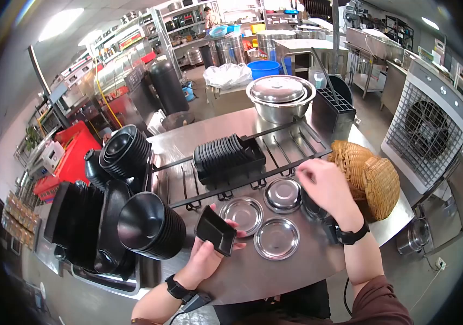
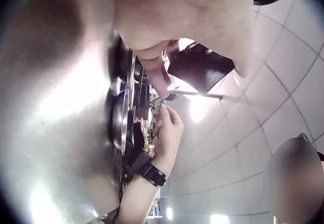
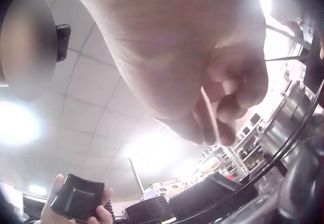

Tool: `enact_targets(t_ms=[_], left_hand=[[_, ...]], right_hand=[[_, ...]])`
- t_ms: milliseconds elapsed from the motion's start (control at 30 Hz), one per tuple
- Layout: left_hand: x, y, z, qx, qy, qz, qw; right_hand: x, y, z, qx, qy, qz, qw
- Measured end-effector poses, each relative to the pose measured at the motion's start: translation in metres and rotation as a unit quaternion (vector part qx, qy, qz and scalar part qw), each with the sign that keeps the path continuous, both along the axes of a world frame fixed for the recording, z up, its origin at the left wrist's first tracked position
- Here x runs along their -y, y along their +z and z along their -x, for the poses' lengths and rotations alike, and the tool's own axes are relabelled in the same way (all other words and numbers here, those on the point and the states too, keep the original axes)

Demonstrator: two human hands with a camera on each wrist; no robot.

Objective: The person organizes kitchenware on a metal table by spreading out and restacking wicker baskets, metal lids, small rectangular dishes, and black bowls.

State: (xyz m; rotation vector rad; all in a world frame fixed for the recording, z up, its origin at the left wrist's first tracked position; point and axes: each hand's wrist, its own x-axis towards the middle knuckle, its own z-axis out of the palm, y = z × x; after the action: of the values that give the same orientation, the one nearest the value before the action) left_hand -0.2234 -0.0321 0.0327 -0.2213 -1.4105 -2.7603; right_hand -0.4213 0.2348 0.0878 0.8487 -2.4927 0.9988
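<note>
A small black square dish [image 1: 215, 232] is in my left hand [image 1: 204, 260], the thumb on its near side and fingers round its far edge; it also shows in the left wrist view [image 2: 200, 68] and the right wrist view [image 3: 78, 197]. My right hand [image 1: 328, 187] is raised over the table's right part, above round metal dishes, its fingers loosely bent. No object shows clearly between those fingers. Under and beside it lie shiny round metal lids or plates [image 1: 282, 195], [image 1: 276, 239], [image 1: 242, 215]. Stacked black dishes [image 1: 218, 157] stand in a black holder on the wire rack.
Black bowls [image 1: 150, 225] and long black trays [image 1: 71, 222] are stacked at the left. Woven baskets [image 1: 380, 187] lie at the right edge. A lidded metal pot [image 1: 280, 97] and a black slotted box [image 1: 335, 111] stand at the back of the steel table [image 1: 253, 281].
</note>
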Motion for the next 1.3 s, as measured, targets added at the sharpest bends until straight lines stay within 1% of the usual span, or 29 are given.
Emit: enact_targets(t_ms=[33,67,100,133,167,233,300,333,367,433,467,500,567,600,633,667,700,733,767,800,833,867,900,967,1033,1067,1200,1233,1300], left_hand=[[-0.004,0.002,-0.001,-0.022,0.023,0.042,0.999],[-0.005,0.001,0.000,-0.014,0.026,-0.003,1.000],[-0.004,-0.003,0.000,-0.015,0.025,0.003,1.000],[-0.002,-0.008,0.001,-0.024,0.053,0.066,0.996],[0.001,-0.012,0.002,-0.032,0.082,0.127,0.988],[-0.001,-0.013,0.001,-0.009,0.134,0.200,0.971],[0.000,-0.013,0.003,-0.100,0.175,0.372,0.906],[-0.002,-0.013,0.005,-0.137,0.194,0.399,0.886],[-0.001,-0.015,0.004,-0.132,0.202,0.429,0.871],[-0.002,-0.018,0.007,-0.169,0.208,0.470,0.841],[0.000,-0.017,0.007,-0.153,0.205,0.520,0.815],[-0.002,-0.014,0.006,-0.152,0.212,0.516,0.816],[-0.010,-0.006,0.006,-0.092,0.268,0.454,0.845],[-0.010,-0.007,0.006,-0.078,0.286,0.460,0.837],[-0.006,-0.010,0.008,-0.079,0.293,0.453,0.838],[-0.001,-0.016,0.011,-0.071,0.291,0.507,0.809],[0.002,-0.020,0.011,-0.061,0.284,0.559,0.777],[0.004,-0.019,0.012,-0.052,0.276,0.566,0.775],[0.006,-0.021,0.012,-0.051,0.275,0.560,0.780],[0.007,-0.023,0.014,-0.026,0.268,0.537,0.799],[0.007,-0.025,0.014,-0.002,0.261,0.515,0.817],[0.007,-0.025,0.015,0.002,0.271,0.482,0.833],[0.007,-0.025,0.016,0.001,0.272,0.481,0.834],[0.009,-0.026,0.016,0.014,0.263,0.476,0.839],[0.010,-0.027,0.016,0.009,0.262,0.499,0.826],[0.011,-0.028,0.016,0.006,0.258,0.521,0.814],[0.011,-0.031,0.017,0.004,0.256,0.520,0.815],[0.011,-0.029,0.017,0.000,0.253,0.519,0.816],[0.011,-0.026,0.017,-0.005,0.247,0.516,0.820]], right_hand=[[0.004,-0.002,-0.001,0.002,0.057,0.032,0.998],[0.006,0.001,-0.006,0.007,0.101,0.029,0.994],[0.008,0.005,-0.012,0.012,0.146,0.025,0.989],[0.013,0.005,-0.018,0.064,0.200,0.059,0.976],[0.015,0.014,-0.027,0.135,0.241,0.042,0.960],[0.021,0.010,-0.036,0.247,0.348,0.036,0.904],[0.036,-0.005,-0.053,0.252,0.433,0.101,0.859],[0.041,0.000,-0.063,0.319,0.434,0.050,0.841],[0.049,-0.008,-0.073,0.329,0.403,0.020,0.853],[0.056,-0.002,-0.085,0.325,0.386,-0.030,0.863],[0.055,0.006,-0.083,0.328,0.404,-0.038,0.853],[0.054,0.010,-0.082,0.327,0.406,-0.046,0.852],[0.053,0.017,-0.078,0.299,0.315,0.058,0.899],[0.054,0.011,-0.068,0.330,0.271,0.145,0.892],[0.058,0.020,-0.057,0.293,0.236,0.223,0.899],[0.057,0.035,-0.044,0.273,0.196,0.242,0.910],[0.059,0.047,-0.026,0.175,0.156,0.203,0.951],[0.065,0.055,-0.006,0.093,0.128,0.165,0.974],[0.074,0.068,0.007,0.084,0.108,0.143,0.980],[0.083,0.066,0.032,0.023,0.074,0.101,0.992],[0.094,0.055,0.059,0.012,0.048,0.069,0.996],[0.108,0.046,0.076,0.019,0.064,0.099,0.993],[0.120,0.035,0.096,0.004,0.044,0.035,0.998],[0.141,-0.002,0.131,0.024,0.067,-0.023,0.997],[0.154,0.000,0.125,0.194,0.051,-0.028,0.979],[0.159,-0.011,0.133,0.189,0.050,-0.005,0.981],[0.157,-0.003,0.126,0.192,0.100,-0.026,0.976],[0.152,-0.004,0.125,0.194,0.095,-0.029,0.976],[0.147,-0.003,0.119,0.240,0.143,-0.047,0.959]])
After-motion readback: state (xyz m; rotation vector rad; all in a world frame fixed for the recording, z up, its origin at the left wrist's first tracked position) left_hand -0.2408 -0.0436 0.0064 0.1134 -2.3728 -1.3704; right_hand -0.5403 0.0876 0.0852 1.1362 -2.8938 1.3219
